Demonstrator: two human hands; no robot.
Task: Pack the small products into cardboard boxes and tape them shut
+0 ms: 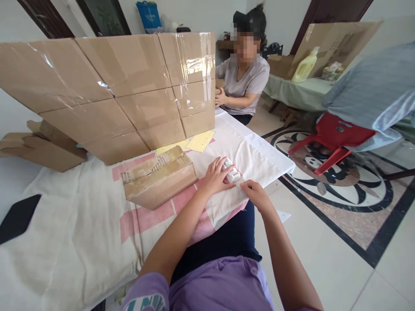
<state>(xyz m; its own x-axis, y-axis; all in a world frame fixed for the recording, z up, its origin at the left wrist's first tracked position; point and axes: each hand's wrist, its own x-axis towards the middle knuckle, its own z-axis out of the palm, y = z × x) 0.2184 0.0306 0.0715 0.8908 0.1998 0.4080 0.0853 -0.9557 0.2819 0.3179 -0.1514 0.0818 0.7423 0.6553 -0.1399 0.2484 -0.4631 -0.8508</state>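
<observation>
A small white object with greyish markings [232, 173] lies near the right end of the cloth-covered table; its kind is unclear. My left hand [214, 177] rests over its left side, with the fingers curled round it. Just to the right, by the table edge, my right hand [256, 194] is closed with thumb and forefinger pinched together. Whatever is between those fingertips is too small to make out. Left of my left hand lies a taped brown cardboard box [158, 177]. Yellow sheets of paper [201, 141] lie beyond my fingers.
Tall stacked, taped cartons [129, 82] stand along the table's far side. An opened carton [48, 149] and a black phone-like slab [19, 218] are at left. Across the table sits a person [243, 77]. A red plastic chair [340, 134] stands on the floor at right.
</observation>
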